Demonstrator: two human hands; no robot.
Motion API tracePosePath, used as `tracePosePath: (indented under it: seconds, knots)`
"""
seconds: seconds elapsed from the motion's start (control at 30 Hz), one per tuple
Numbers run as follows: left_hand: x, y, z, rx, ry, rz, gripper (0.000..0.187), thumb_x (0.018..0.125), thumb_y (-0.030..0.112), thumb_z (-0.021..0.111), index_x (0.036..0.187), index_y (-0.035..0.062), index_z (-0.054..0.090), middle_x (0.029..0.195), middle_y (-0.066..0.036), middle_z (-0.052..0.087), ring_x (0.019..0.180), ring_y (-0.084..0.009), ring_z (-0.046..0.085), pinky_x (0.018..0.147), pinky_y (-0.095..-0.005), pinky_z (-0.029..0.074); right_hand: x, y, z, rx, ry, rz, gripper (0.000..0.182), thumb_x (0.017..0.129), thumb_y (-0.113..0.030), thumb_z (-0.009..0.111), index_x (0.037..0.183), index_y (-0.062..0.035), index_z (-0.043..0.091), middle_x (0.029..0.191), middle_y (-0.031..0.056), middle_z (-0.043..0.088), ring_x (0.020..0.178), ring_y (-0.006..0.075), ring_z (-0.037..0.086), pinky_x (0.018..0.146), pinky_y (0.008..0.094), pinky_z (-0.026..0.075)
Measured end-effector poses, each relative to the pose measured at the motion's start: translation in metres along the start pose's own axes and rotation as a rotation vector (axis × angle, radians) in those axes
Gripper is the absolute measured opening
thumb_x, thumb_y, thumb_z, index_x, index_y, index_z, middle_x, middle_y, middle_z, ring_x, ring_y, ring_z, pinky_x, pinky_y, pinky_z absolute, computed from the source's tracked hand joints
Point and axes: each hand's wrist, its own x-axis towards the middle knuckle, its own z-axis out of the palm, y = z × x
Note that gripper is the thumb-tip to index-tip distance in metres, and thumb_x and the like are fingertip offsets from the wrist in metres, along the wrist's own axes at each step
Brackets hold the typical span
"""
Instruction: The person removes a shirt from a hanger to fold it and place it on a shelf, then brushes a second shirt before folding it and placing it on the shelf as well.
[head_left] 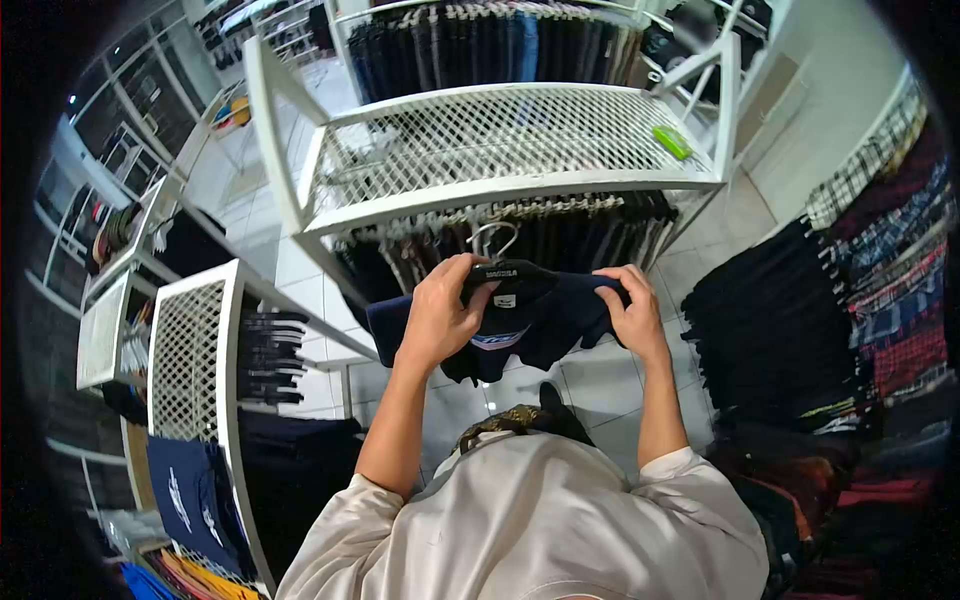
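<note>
A dark navy shirt (560, 320) hangs on a black hanger (515, 272) in front of my body, its metal hook pointing up and away from me. My left hand (442, 312) is closed around the hanger near its middle, thumb on the near side. At the other shoulder, my right hand (634, 315) pinches the shirt's fabric between thumb and fingers. A small label shows inside the collar, and part of a light print is visible below it. Folds hide the rest of the shirt.
Just ahead stands a white rack (520, 190) with a mesh top and garments hanging beneath. A green object (671, 142) lies on that top. Dark and plaid clothes (770, 320) hang at my right. Another mesh-topped rack (190, 350) with hangers stands at my left.
</note>
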Motion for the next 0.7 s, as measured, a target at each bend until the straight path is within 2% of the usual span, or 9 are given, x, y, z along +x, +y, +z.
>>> tracePosePath:
  seconds: [0.03,0.07,0.1,0.17,0.23,0.33,0.47,0.57,0.7]
  knots:
    - [0.015,0.007,0.008,-0.030,-0.025,-0.058,0.028,0.084,0.008,0.075,0.110,0.0020,0.064,0.097,-0.020,0.067,0.085,-0.0391,0.067,0.072,-0.0431,0.053,0.007,0.005,-0.011,-0.005,0.036,-0.011,0.015,0.094,-0.009,0.068,0.107,-0.0027,0.069,0.097,0.0129,0.066,0.094,0.0332,0.062,0.085,0.0392,0.048]
    - [0.031,-0.003,0.022,0.010,0.036,0.183,0.035,0.086,0.014,0.076,0.112,-0.0018,0.061,0.096,-0.021,0.069,0.077,-0.0336,0.068,0.063,-0.0372,0.052,0.016,0.012,-0.021,0.005,0.053,0.003,0.015,0.093,-0.008,0.069,0.107,-0.0019,0.069,0.098,0.0132,0.067,0.095,0.0326,0.063,0.086,0.0388,0.049]
    - [0.049,0.006,0.029,0.003,0.027,0.197,0.035,0.086,0.014,0.076,0.112,-0.0018,0.061,0.096,-0.021,0.069,0.077,-0.0336,0.068,0.063,-0.0372,0.052,0.025,0.022,-0.032,0.011,0.070,0.016,0.016,0.092,-0.008,0.070,0.107,-0.0012,0.069,0.100,0.0135,0.068,0.095,0.0320,0.064,0.087,0.0384,0.049]
    - [0.082,0.033,0.044,0.031,-0.040,0.156,0.039,0.088,0.021,0.077,0.113,-0.0018,0.060,0.089,-0.021,0.069,0.071,-0.0333,0.067,0.064,-0.0377,0.052,0.044,0.047,-0.052,0.049,0.099,0.025,0.017,0.091,-0.008,0.071,0.107,-0.0010,0.070,0.101,0.0134,0.069,0.096,0.0310,0.066,0.087,0.0375,0.050]
    - [0.116,0.041,0.067,0.114,-0.068,0.114,0.044,0.090,0.036,0.078,0.101,-0.0004,0.056,0.077,-0.020,0.067,0.063,-0.0311,0.065,0.058,-0.0397,0.049,0.066,0.068,-0.073,0.090,0.119,0.031,0.019,0.090,-0.008,0.073,0.107,-0.0007,0.070,0.102,0.0133,0.070,0.097,0.0299,0.067,0.087,0.0367,0.050]
    - [0.159,0.050,0.099,0.163,-0.003,0.089,0.043,0.091,0.038,0.076,0.096,0.0008,0.055,0.061,-0.016,0.063,0.053,-0.0332,0.061,0.054,-0.0399,0.046,0.102,0.103,-0.104,0.090,0.038,-0.006,0.023,0.090,-0.010,0.076,0.109,-0.0005,0.071,0.104,0.0114,0.072,0.096,0.0245,0.069,0.086,0.0343,0.051]
    - [0.199,0.058,0.131,0.214,0.019,0.048,0.046,0.090,0.041,0.076,0.097,0.0001,0.058,0.062,-0.017,0.064,0.054,-0.0344,0.063,0.053,-0.0398,0.046,0.156,0.159,-0.127,0.333,0.019,0.107,0.021,0.092,-0.011,0.074,0.110,0.0008,0.071,0.103,0.0078,0.071,0.092,0.0162,0.068,0.086,0.0307,0.051]
    - [0.222,0.058,0.154,0.269,-0.023,-0.036,0.047,0.091,0.045,0.074,0.096,0.0000,0.059,0.063,-0.018,0.065,0.055,-0.0348,0.065,0.055,-0.0407,0.048,0.206,0.200,-0.140,0.066,0.137,-0.035,0.025,0.092,-0.017,0.074,0.113,-0.0038,0.072,0.108,0.0112,0.068,0.102,0.0237,0.067,0.090,0.0346,0.051]
    - [0.242,0.055,0.177,0.274,-0.053,-0.115,0.050,0.091,0.047,0.073,0.099,-0.0008,0.061,0.063,-0.016,0.066,0.056,-0.0332,0.066,0.057,-0.0407,0.050,0.257,0.272,-0.135,-0.231,0.065,0.011,0.043,0.092,-0.031,0.073,0.129,-0.0120,0.066,0.127,0.0160,0.061,0.118,0.0362,0.059,0.100,0.0455,0.047]
